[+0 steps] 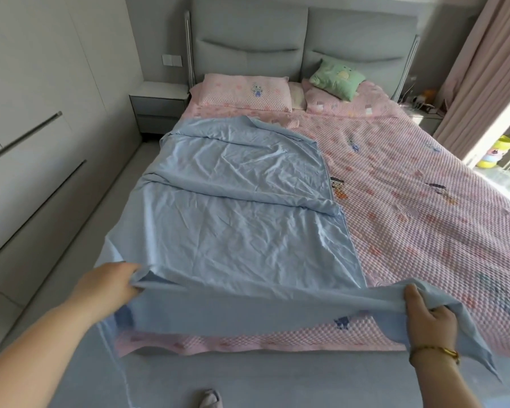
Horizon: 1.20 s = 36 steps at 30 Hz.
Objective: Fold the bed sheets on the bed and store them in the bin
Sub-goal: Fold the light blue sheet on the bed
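1. Ref. item: bed [248,33], w/ grey padded head end, is seen lengthwise from its foot end.
2. Over the whole bed top a pink cover [409,216] (quilted, cartoon prints) is spread; its hem is hung over the foot end.
3. Along the bed's left side, across a strip of floor, wardrobe fronts [42,113] are set, pale grey w/ long bar handles.
4. Task item: blue sheet [233,231] is laid on the pink cover, on the bed's left half, from just below the pillows to the foot end. It's creased, w/ a cross fold approx. at the bed's mid-length. Its near edge is held up off the foot end & stretched betw. both hands. Loose cloth is hung down past the foot-left corner.
5. By the bed's right side, near the head end, a pink curtain [468,69] is hung.
6. Just beside the bed's head-left corner a nightstand [159,104] is placed.
7. At the head end, left half, a pink pillow [245,92] is laid.
8. At the head end, right half, a green cushion [336,78] is propped vs. the padded head.
9. L hand [106,287]: at the foot-left corner; sheet's edge is gripped, fingers curled into the cloth.
10. R hand [430,316]: at the foot end, right half; bunched sheet edge is clutched, thumb on top.
11. A gold bracelet [442,351] is worn on the R wrist.
12. Left of the bed's head end, a wall switch [171,60] is mounted.
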Available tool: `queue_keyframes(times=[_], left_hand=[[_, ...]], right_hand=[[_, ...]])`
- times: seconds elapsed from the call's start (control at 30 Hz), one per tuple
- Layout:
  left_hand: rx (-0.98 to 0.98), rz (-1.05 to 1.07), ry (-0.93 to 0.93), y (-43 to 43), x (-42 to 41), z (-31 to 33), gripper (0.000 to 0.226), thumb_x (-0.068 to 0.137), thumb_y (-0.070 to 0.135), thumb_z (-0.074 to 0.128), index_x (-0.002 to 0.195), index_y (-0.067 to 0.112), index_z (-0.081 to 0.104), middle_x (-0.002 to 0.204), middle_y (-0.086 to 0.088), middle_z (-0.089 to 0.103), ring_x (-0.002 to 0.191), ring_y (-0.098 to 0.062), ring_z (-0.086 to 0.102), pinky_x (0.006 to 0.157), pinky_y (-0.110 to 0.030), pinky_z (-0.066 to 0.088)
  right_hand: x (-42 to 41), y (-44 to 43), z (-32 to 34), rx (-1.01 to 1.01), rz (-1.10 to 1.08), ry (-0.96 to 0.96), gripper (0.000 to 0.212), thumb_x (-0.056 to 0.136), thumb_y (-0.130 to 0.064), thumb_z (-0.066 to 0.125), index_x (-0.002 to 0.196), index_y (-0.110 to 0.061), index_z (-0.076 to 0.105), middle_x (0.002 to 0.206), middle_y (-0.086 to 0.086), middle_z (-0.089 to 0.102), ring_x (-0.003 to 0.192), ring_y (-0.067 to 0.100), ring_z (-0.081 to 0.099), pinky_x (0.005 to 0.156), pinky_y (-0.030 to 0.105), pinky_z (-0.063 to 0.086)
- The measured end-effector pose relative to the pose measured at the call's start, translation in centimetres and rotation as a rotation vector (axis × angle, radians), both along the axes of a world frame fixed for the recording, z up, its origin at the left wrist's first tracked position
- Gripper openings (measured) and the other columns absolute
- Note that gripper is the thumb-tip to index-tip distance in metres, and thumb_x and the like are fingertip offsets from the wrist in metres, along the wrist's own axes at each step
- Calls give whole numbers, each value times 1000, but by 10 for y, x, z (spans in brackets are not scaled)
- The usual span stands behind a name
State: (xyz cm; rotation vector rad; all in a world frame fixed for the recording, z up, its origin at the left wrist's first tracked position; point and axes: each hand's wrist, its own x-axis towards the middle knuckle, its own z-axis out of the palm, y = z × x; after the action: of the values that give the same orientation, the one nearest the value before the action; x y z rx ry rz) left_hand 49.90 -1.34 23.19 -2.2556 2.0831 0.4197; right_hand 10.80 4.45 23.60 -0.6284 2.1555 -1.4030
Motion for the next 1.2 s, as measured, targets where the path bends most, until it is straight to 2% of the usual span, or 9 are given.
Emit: queue_keyframes(times=[0.23,0.4,0.5,0.6,0.7,0.87,1.03,1.1,1.2], left_hand=[[-101,101,337,-152,-1,-24,13,83,6,59,72,1,54,70,-10,53,75,-28,51,57,-31,27],[158,33,229,-252,-5,-39,39,78,31,71,60,10,43,62,-3,45,59,-16,42,50,-28,26],[293,19,166,-290,-1,-70,45,75,35,73,57,12,39,59,-1,41,56,-14,40,49,-27,24],[169,121,92,-323,0,-87,43,76,43,70,98,9,57,96,-9,61,82,-24,54,67,-29,39],[87,72,-206,-332,-3,-105,71,83,45,61,139,16,29,134,-12,44,121,-29,43,97,-34,32],[135,-145,-337,-285,-47,-155,66,91,42,47,146,24,15,150,-1,25,135,-19,29,108,-29,21],[336,-385,-31,-213,-130,-198,70,90,49,46,148,28,12,156,2,7,141,-12,19,111,-21,16],[363,-463,31,-190,-163,-210,81,77,60,52,145,25,26,154,-5,18,136,-12,32,107,-19,25],[359,-560,27,-169,-210,-223,83,33,75,44,95,30,74,103,-3,71,78,-8,70,67,-17,52]], right_hand=[[-4,-131,-12,114,9,25,51,95,-29,45,115,18,50,116,33,54,94,39,50,80,33,34],[-5,-215,-45,280,22,27,54,96,-32,42,123,15,47,122,29,52,113,42,47,88,37,36],[-7,-243,-69,433,94,53,53,97,-30,41,124,15,47,121,30,53,105,39,49,77,30,30],[-11,-273,-86,498,276,104,51,96,-33,42,130,5,45,128,21,50,113,34,47,88,31,34],[-14,-299,-103,486,567,187,54,93,-30,50,142,-12,32,148,8,30,135,26,28,110,34,24],[-36,-296,-149,675,718,452,55,93,-21,51,143,-17,28,152,3,22,141,21,16,115,32,13],[-79,-252,-188,887,569,324,66,91,-29,54,145,-16,19,153,5,16,141,25,15,115,37,15],[-96,-242,-200,914,518,260,71,89,-34,56,146,-16,18,153,6,17,141,26,15,114,39,16],[-106,-224,-215,976,592,234,72,87,-40,56,145,-20,18,152,4,19,141,25,14,114,38,17]])
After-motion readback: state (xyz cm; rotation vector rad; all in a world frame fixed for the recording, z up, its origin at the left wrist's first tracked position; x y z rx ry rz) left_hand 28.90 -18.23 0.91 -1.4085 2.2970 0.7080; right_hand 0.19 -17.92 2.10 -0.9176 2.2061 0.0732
